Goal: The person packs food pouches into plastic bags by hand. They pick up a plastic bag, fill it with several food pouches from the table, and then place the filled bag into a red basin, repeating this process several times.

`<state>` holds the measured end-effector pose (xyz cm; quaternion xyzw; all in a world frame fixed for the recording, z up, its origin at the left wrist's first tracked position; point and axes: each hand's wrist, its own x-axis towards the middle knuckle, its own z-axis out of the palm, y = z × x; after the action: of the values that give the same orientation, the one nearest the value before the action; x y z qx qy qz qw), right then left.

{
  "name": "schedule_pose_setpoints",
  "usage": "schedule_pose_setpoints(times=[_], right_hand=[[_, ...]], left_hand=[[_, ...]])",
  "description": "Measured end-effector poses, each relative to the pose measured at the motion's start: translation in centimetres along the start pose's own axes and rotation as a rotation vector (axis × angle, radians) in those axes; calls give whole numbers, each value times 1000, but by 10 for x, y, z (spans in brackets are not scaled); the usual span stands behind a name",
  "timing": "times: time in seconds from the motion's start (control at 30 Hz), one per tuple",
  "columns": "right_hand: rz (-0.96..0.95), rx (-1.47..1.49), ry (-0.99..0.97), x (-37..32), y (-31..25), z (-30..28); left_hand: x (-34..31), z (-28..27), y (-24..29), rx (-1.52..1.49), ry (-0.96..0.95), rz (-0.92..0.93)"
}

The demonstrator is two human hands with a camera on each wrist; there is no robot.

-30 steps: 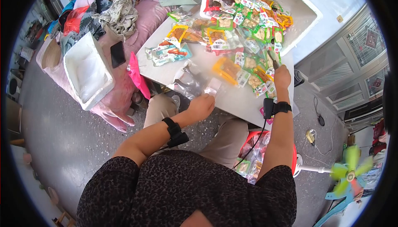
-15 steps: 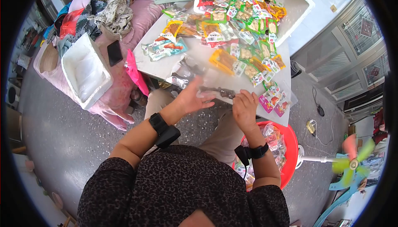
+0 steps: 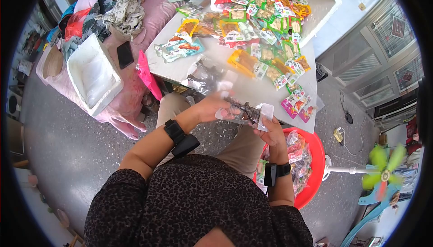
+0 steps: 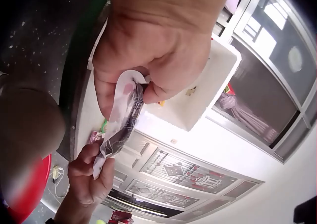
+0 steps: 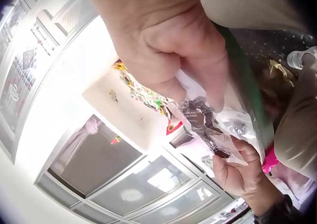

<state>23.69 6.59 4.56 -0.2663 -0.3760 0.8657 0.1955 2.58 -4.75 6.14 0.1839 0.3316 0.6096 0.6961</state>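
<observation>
Both hands hold a clear plastic packet with dark contents (image 3: 246, 112) stretched between them, above the table's front edge. One end is pinched by the left hand (image 3: 213, 107), its thumb and fingers on either side of the plastic in the left wrist view. At the other end the right hand (image 3: 270, 132) grips the packet near a whitish flap; the right wrist view shows its thumb and fingers (image 5: 215, 92) around the plastic. Small print shows on the dark part (image 5: 198, 116). A larger clear and silvery bag (image 3: 203, 76) lies on the table just beyond the left hand.
Colourful food packets (image 3: 270, 69) are spread over the white table (image 3: 180, 70), and a white foam box (image 3: 322, 8) full of them stands behind. A red basin (image 3: 315, 157) of packets sits below right. At left are a foam lid (image 3: 94, 78), a phone (image 3: 125, 54) and a pink bag (image 3: 146, 75).
The right hand came from the table's right side toward the middle, bringing the dark packet. The left hand, spread half a second ago, now pinches the packet's other end.
</observation>
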Motion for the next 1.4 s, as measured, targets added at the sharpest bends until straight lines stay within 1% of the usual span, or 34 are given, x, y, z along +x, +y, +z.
schedule_pose_setpoints(times=[0.07, 0.17, 0.27, 0.37, 0.47, 0.57, 0.67, 0.77, 0.87, 0.97, 1.07, 1.17, 1.27, 1.4], right_hand=[[-18, 27, 9, -4, 2, -11], [-140, 150, 83, -7, 4, -24], [-193, 167, 187, -8, 11, -39], [-196, 156, 221, -7, 12, -37], [-210, 145, 212, -2, 12, -36], [-198, 130, 204, 2, 12, -34], [-177, 144, 203, 4, 11, -28], [-128, 165, 171, 8, 10, -30], [-82, 148, 134, 11, 6, -30], [-76, 113, 106, 19, 4, -30], [-82, 137, 87, 24, 2, -32], [-98, 216, 53, 33, 9, -36], [-58, 296, 67, 44, 18, -35], [-80, 316, 52, 55, 29, -21]], left_hand=[[3, 2, 1, 73, 15, 35], [26, -32, -14, 833, 366, 368], [17, -6, -14, 1572, 577, 593], [25, 8, -18, 1792, 539, 704], [36, 7, -21, 1878, 556, 627], [40, 4, -20, 1846, 573, 500], [43, -5, -20, 1826, 595, 443], [40, -2, -18, 1807, 595, 473], [28, 9, -10, 1828, 518, 546], [24, 14, -7, 1819, 515, 528], [23, 16, -6, 1786, 543, 623], [21, 16, -3, 1813, 555, 656], [27, 2, -7, 1895, 544, 721], [25, 2, -8, 1947, 546, 790]])
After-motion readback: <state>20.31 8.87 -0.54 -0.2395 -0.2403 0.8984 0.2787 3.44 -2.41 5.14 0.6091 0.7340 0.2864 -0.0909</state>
